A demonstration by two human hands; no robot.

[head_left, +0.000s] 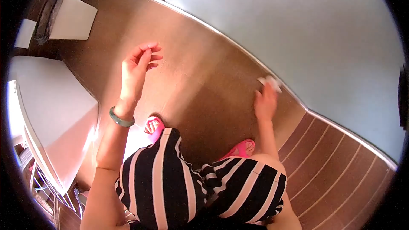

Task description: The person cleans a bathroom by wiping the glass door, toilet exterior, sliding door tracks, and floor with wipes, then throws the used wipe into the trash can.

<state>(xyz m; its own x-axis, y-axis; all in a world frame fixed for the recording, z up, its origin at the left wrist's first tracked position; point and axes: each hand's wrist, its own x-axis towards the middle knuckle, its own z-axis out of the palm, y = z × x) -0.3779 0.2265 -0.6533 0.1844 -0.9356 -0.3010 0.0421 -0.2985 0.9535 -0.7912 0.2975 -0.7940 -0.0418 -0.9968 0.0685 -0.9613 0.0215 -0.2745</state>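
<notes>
My left hand (pixel 142 61) hangs in the air above the brown floor (pixel 187 55), its fingers loosely curled and spread, with nothing visible in it. A dark green bangle (pixel 122 118) circles that wrist. My right hand (pixel 266 104) reaches out low at the right, its fingers around a crumpled white piece that looks like a tissue (pixel 272 82). This white piece is close to the bottom edge of a pale blue-green panel (pixel 306 38); whether it touches the panel I cannot tell. Motion blurs the right fingers somewhat.
A white bin (pixel 74 19) with a dark bag over its rim stands at the upper left. Below it is a large white box-like unit (pixel 55 89), with a wire rack (pixel 49 191) beneath. Grooved brown flooring (pixel 332 166) lies at lower right. My pink sandals (pixel 154 127) stand on the floor.
</notes>
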